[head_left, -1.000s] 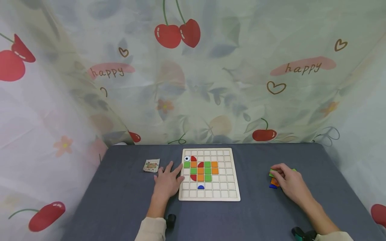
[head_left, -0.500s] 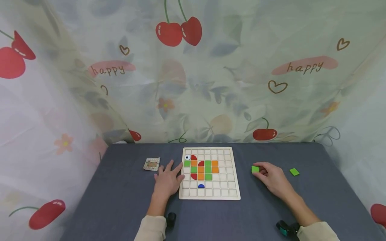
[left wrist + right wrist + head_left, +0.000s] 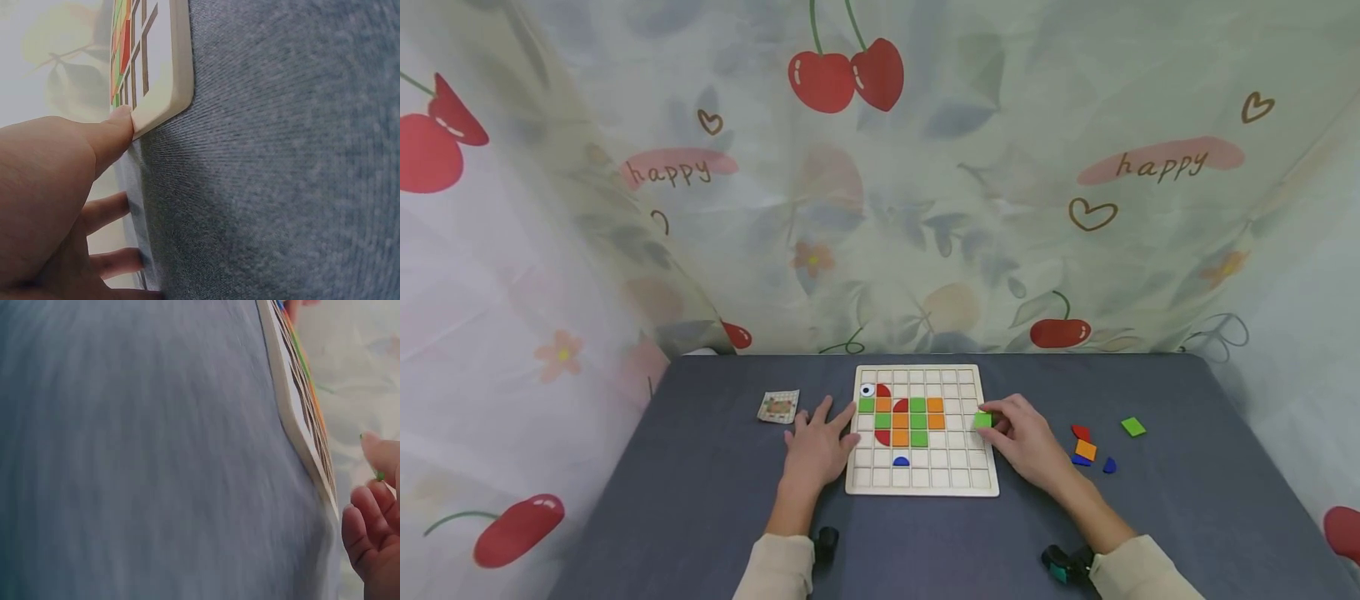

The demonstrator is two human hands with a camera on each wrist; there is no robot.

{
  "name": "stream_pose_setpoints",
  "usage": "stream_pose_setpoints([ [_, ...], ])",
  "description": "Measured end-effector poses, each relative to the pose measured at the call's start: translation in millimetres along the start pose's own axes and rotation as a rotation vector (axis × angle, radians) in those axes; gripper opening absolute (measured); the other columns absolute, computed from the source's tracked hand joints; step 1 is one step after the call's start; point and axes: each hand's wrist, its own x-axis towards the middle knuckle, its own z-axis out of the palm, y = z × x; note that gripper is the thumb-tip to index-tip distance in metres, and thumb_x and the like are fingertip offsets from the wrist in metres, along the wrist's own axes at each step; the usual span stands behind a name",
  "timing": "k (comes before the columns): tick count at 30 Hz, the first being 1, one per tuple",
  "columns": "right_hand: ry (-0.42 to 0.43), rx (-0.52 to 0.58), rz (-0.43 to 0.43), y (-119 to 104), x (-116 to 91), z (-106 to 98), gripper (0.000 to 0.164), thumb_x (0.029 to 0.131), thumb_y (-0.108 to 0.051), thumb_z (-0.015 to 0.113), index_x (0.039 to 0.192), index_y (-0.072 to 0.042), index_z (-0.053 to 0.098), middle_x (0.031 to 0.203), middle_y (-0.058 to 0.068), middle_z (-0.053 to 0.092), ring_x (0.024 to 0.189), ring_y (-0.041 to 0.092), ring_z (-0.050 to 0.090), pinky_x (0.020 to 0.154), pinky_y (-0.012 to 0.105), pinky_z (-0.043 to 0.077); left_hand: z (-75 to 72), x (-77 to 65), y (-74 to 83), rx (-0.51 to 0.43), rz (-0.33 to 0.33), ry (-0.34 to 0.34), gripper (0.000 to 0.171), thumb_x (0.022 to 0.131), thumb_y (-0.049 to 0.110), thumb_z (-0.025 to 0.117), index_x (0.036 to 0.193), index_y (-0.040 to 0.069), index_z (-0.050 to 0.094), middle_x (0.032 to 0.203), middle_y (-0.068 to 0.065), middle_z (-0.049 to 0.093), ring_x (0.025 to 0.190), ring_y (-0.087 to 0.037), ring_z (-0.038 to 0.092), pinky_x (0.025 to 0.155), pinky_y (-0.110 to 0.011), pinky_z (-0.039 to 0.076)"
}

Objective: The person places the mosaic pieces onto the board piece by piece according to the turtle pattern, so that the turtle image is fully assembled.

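A pale square grid board (image 3: 958, 479) lies on the dark cloth. Set in its cells are green, orange and red tiles, a blue half-round (image 3: 901, 462) and a white eye tile (image 3: 868, 390). My left hand (image 3: 817, 450) rests at the board's left edge with fingers spread; in the left wrist view the thumb (image 3: 112, 134) touches the rim. My right hand (image 3: 1024, 442) pinches a green square tile (image 3: 982, 420) over the board's right edge. In the right wrist view only a sliver of that tile shows between the fingertips.
Right of the board lie loose tiles: a red one (image 3: 1081, 432), an orange square (image 3: 1086, 450), blue pieces (image 3: 1109, 466) and a green square (image 3: 1133, 427). A small picture card (image 3: 778, 407) lies left of the board. A printed curtain (image 3: 925, 208) hangs behind the table.
My right hand has picked up a green tile from the loose pieces and carried it left to the board's right edge. The left hand has stayed at the board's left edge.
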Motion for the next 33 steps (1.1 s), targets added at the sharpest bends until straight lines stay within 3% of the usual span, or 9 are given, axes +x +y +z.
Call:
stream_pose_setpoints([
  [11,-0.077,0.13,-0.037,-30.6,6.1,31.0,0.03,0.089,-0.018,0.081,0.117,-0.013,0.071,0.106,-0.002,0.065,0.082,0.001,0.059,0.074,0.02,0.053,1.5,0.1,0.5,-0.005,-0.002,-0.001,0.056,0.102,0.044,0.059,0.155,0.032,0.046,0.166,-0.013,0.035,0.148,-0.055,0.03,0.111,-0.078,0.031],
  [21,-0.088,0.055,0.024,-42.0,7.6,47.1,0.027,0.089,-0.023,0.081,0.114,-0.014,0.075,0.098,-0.003,0.058,0.076,0.002,0.05,0.071,0.02,0.047,0.8,-0.2,0.7,-0.006,0.001,0.002,0.056,0.102,0.043,0.059,0.155,0.031,0.046,0.166,-0.014,0.035,0.148,-0.056,0.03,0.11,-0.078,0.031],
  [33,-0.082,0.017,0.066,-45.4,7.1,49.4,0.027,0.089,-0.023,0.081,0.114,-0.014,0.075,0.1,-0.001,0.056,0.08,0.006,0.046,0.072,0.022,0.044,1.7,1.0,0.1,0.0,-0.01,-0.006,0.056,0.102,0.044,0.059,0.155,0.033,0.045,0.167,-0.013,0.034,0.149,-0.055,0.029,0.112,-0.078,0.03],
])
